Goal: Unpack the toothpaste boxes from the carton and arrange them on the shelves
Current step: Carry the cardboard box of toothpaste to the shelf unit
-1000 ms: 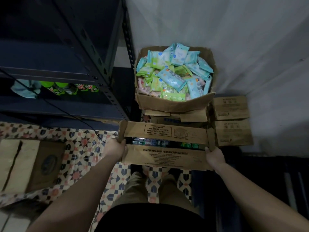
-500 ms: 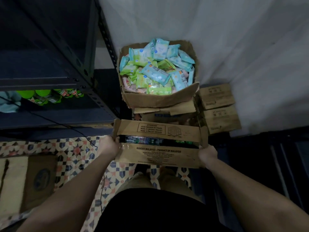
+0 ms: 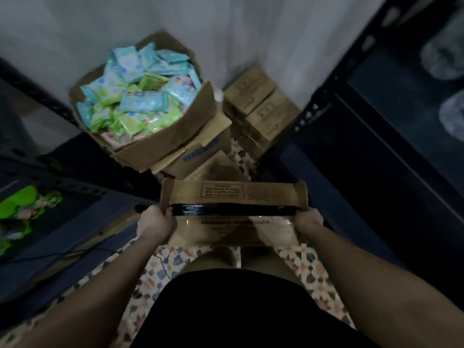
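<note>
I hold a flat brown carton (image 3: 233, 194) in front of my waist, carried off the floor. Its two top flaps stand slightly apart, and a dark strip of toothpaste boxes (image 3: 226, 210) shows in the gap. My left hand (image 3: 154, 226) grips the carton's left end. My right hand (image 3: 307, 221) grips its right end. A dark metal shelf unit (image 3: 57, 222) stands to my left and another dark shelf unit (image 3: 391, 151) to my right. The frame is blurred by motion.
An open cardboard box heaped with blue and green wipe packets (image 3: 135, 96) sits on other cartons by the white wall. Two closed small cartons (image 3: 261, 106) are stacked right of it. Green-capped items (image 3: 22, 204) lie on the left shelf. The floor has patterned tiles (image 3: 160, 267).
The view has swung to the right, bringing the right shelf unit into sight. The carton stays gripped by both hands in front of me.
</note>
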